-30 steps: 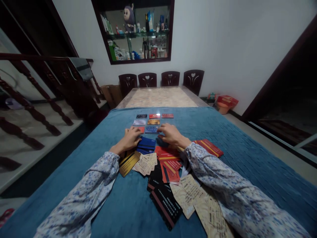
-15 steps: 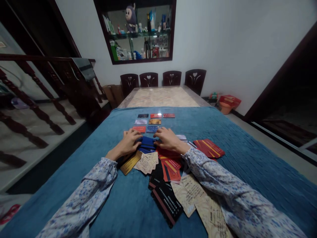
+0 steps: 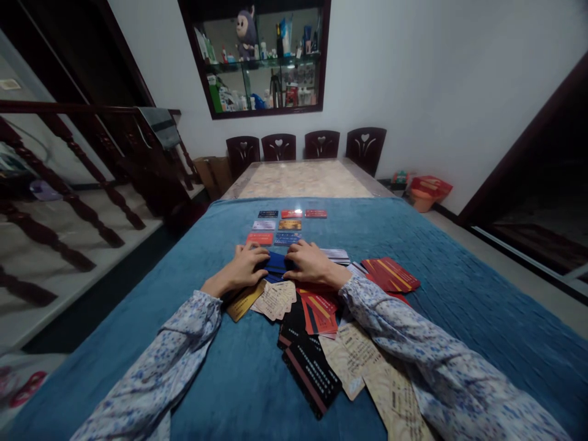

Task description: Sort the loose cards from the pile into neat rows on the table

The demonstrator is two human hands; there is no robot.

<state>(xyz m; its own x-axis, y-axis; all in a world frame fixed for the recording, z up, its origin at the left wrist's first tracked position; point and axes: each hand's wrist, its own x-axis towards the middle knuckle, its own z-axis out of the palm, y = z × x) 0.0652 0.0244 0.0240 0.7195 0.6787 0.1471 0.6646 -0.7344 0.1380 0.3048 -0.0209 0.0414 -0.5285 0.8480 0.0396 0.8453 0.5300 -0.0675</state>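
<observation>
Several blue cards [image 3: 275,263] lie between my hands. My left hand [image 3: 244,264] curls its fingers round their left end. My right hand [image 3: 311,263] grips their right end, thumb near the lower edge. Partly under my left hand is a gold card [image 3: 245,301]. Beside it fan out small beige cards [image 3: 276,300]. Orange-red cards [image 3: 320,311] lie just below my right hand, and pale striped cards [image 3: 337,256] show past its knuckles. Beyond my fingertips, a red card [image 3: 260,239] and a blue patterned card [image 3: 288,239] lie flat. My fingers hide part of the blue cards.
Black cards [image 3: 312,376] and larger beige cards [image 3: 353,349] spread over the blue cloth [image 3: 220,367] near me. A dark red pile [image 3: 391,274] lies right. Further off are a gold patterned card [image 3: 290,225] and other cards in rows. Chairs [image 3: 278,148] stand behind the table.
My hands have drawn a little closer together on the blue cards, covering more of their ends. The whole view has shifted slightly. The other cards lie as before.
</observation>
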